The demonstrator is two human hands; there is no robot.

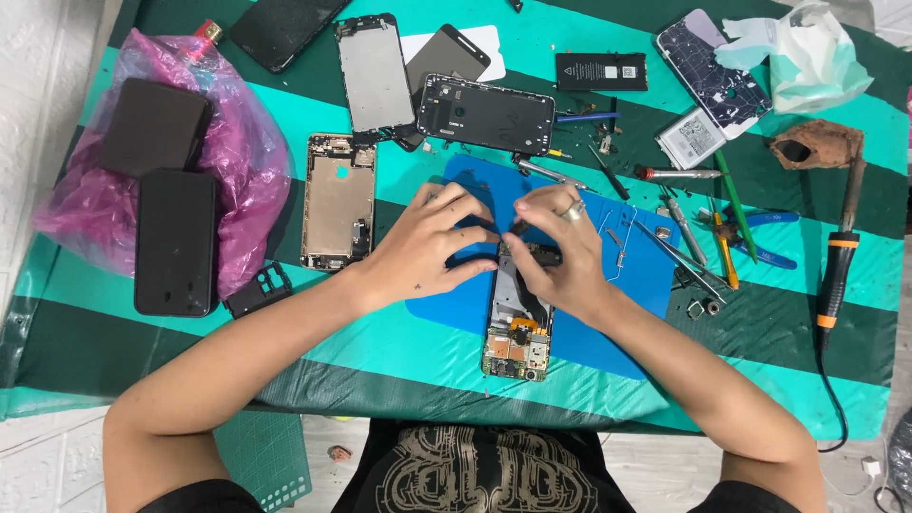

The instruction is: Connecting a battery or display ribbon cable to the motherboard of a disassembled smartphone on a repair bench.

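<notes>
An opened phone body (518, 332) with its circuit board bared lies on a blue work mat (627, 275) in front of me. My left hand (432, 242) grips the phone's upper part from the left, fingers curled. My right hand (560, 247), with a ring on one finger, pinches at the same upper end from the right. The two hands meet over the phone and hide its top; whether a small part sits between the fingertips is not visible.
Phone frames (337, 199), a black back shell (486, 114), a battery (600, 71) and dark phones on a pink bag (176, 237) lie around. Tweezers, screwdrivers and pliers (750, 237) sit right of the mat; a soldering iron (838, 275) lies far right.
</notes>
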